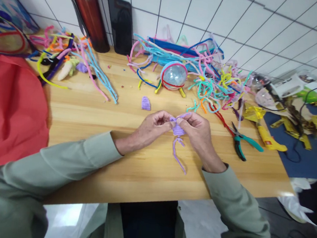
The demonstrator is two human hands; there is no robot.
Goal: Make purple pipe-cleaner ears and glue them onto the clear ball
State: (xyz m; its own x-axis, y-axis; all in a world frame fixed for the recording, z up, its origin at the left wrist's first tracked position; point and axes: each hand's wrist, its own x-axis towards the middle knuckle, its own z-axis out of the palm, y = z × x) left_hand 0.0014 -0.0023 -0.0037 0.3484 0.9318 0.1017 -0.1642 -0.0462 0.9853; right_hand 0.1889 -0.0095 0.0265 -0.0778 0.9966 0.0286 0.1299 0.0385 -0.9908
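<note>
Between both hands is a small purple piece of bent pipe cleaner (178, 129), its rows packed side by side. My left hand (157, 125) pinches its upper left edge. On the opposite side, my right hand (195, 130) grips the upper right, where a purple strand runs along the fingers. Below the piece, a loose purple pipe cleaner strand (175, 151) trails over the wooden table (130, 169). A similar finished-looking purple patch (145, 103) lies by itself up and left of my hands. The fingertips partly cover the held piece.
Pliers (241, 142) with teal handles and a yellow glue gun (269, 138) lie to the right. A clear ball (174, 76) with pipe cleaner trim stands behind, before heaped pipe cleaners (171, 53). A red flask (87, 11), a phone (120, 25) and red cloth (11, 106) are at left.
</note>
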